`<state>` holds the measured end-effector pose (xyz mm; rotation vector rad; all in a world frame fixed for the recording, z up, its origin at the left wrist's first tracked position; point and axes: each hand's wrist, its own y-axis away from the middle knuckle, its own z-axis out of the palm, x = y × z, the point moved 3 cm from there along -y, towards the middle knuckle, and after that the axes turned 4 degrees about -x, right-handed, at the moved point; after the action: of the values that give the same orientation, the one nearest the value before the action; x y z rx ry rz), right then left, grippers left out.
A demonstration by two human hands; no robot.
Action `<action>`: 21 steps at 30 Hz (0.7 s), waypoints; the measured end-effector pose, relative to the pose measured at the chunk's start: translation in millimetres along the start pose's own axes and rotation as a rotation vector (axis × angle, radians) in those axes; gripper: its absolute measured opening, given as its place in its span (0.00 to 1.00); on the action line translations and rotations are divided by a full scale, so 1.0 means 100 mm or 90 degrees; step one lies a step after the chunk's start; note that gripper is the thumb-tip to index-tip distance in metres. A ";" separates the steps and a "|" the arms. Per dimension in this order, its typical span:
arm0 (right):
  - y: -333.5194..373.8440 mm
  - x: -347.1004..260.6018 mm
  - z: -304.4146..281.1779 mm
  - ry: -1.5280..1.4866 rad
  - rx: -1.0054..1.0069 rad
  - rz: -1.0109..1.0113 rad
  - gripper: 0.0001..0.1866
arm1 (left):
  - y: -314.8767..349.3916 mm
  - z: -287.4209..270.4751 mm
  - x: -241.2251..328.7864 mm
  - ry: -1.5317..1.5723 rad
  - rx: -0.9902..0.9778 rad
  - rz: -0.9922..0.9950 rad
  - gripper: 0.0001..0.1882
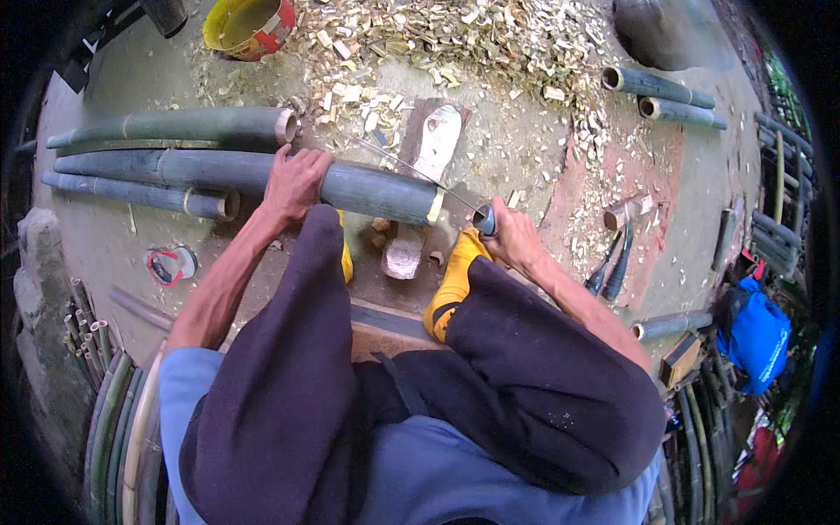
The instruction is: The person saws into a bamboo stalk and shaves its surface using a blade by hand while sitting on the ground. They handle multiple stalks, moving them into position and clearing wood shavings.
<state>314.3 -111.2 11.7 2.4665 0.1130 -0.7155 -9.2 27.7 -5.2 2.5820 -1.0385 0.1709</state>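
A thick dark green bamboo pole (381, 191) lies crosswise in front of me, its right end over a pale-topped wooden block (435, 149). My left hand (297, 179) is closed over the top of this pole. In my right hand (507, 232), the fingers wrap the dark handle of a hand saw (448, 190). The thin blade, seen nearly edge-on, slants up and left across the pole close to its right end. A pale cut edge shows at that end. Whether the teeth touch the bamboo I cannot tell. My yellow boots (455, 276) stand on both sides of the block.
More bamboo poles (166, 127) lie at the left, with two short pieces (661, 94) far right. Wood chips (464, 39) cover the far ground near a yellow and red bucket (249, 26). At the right are dark-handled tools (617, 267) and a blue bag (754, 337).
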 end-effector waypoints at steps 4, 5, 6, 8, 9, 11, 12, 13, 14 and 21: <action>0.11 -0.24 -0.18 -0.081 -0.001 0.045 0.19 | 0.03 -0.07 0.06 -0.029 -0.008 -0.016 0.27; 0.14 -0.38 -0.28 -0.146 0.124 -0.075 0.19 | 0.00 -0.06 0.06 -0.028 -0.003 -0.018 0.27; 0.22 -0.46 -0.33 -0.217 0.244 -0.190 0.18 | 0.02 -0.05 0.09 -0.021 0.017 -0.013 0.26; 0.13 -0.28 -0.18 -0.158 0.322 -0.206 0.19 | 0.01 -0.03 0.05 -0.024 0.041 -0.003 0.25; -0.05 -0.05 -0.08 -0.087 0.130 -0.055 0.19 | 0.01 0.03 0.01 -0.047 0.045 -0.004 0.24; -0.05 0.19 0.03 0.019 -0.057 0.078 0.20 | -0.02 0.05 0.03 -0.063 0.048 0.008 0.22; -0.08 0.17 -0.02 0.023 -0.050 0.074 0.20 | -0.06 -0.06 0.07 -0.052 0.057 0.006 0.21; -0.03 0.02 -0.06 -0.055 -0.010 0.027 0.19 | 0.00 -0.09 0.09 -0.037 0.054 -0.002 0.20; 0.03 -0.14 -0.10 -0.133 0.029 -0.020 0.19 | 0.06 -0.03 0.07 -0.037 0.049 -0.008 0.20; -0.01 0.08 -0.07 -0.012 -0.025 0.005 0.22 | 0.03 0.01 0.15 -0.063 0.177 0.005 0.16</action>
<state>324.0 -107.3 12.3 2.4214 0.1086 -0.7267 -0.5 15.3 -1.4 2.8608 -1.1309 0.2032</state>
